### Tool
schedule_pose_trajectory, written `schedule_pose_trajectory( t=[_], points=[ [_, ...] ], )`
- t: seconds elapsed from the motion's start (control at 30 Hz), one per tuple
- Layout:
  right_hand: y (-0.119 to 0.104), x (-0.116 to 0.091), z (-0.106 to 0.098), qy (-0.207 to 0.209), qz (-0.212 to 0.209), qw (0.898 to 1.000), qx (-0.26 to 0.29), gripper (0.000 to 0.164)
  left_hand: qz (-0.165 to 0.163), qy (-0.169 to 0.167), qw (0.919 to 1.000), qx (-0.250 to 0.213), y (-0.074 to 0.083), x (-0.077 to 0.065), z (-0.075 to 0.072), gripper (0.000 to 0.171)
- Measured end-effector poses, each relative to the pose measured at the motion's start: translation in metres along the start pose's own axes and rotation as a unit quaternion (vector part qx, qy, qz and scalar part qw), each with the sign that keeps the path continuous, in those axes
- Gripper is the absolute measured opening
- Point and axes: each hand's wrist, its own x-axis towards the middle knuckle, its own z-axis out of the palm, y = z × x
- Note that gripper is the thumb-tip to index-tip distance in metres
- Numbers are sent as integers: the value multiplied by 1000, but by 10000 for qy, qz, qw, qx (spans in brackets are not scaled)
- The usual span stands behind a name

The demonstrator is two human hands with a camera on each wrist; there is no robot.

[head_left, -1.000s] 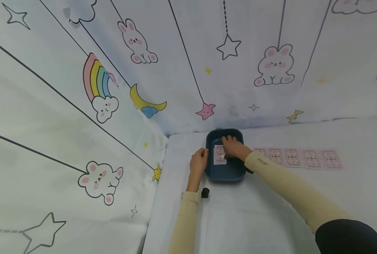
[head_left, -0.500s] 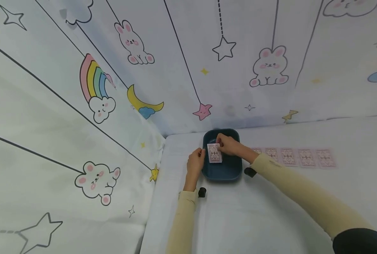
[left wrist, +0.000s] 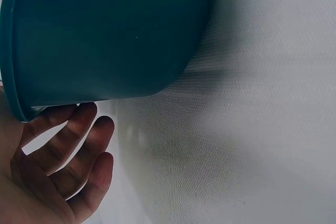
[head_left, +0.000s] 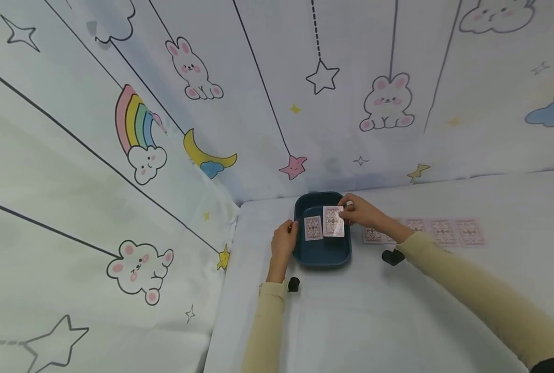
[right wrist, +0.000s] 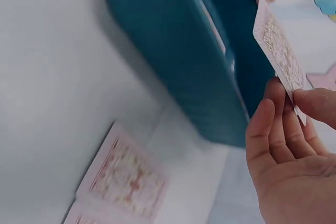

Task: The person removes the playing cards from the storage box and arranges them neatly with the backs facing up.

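Observation:
My right hand (head_left: 363,213) pinches a playing card (head_left: 333,221) by its right edge, thumb against fingers, raised over the right side of a dark teal plastic tray (head_left: 323,256). In the right wrist view that raised card (right wrist: 281,51) is tilted, its patterned back showing. Another playing card (head_left: 313,228) lies back up inside the tray, to the left. At the tray's left rim, my left hand (head_left: 283,243) holds on; in the left wrist view its curled fingers (left wrist: 79,129) sit against the outer wall, the thumb hidden.
Right of the tray, several playing cards (head_left: 442,233) lie back up in a row on the white table cover (head_left: 351,321), partly behind my right forearm. Behind the table stands a white cloth wall (head_left: 258,77) printed with rabbits and stars.
My right hand has lifted a card from inside the tray and moved it right, uncovering or leaving another card there. My left hand stays at the rim.

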Motion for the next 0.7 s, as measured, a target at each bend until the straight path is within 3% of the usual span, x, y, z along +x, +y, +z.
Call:
schedule_pose_trajectory(
  t=[0.33, 0.7],
  points=[
    [21, -22, -31, 249, 145, 9995, -128, 35, 94, 25, 10000, 11, -2, 0, 1, 31],
    [32, -41, -50, 421, 212, 9986, -250, 37, 150, 55, 9999, -6, -1, -3, 0, 31]
  ],
)
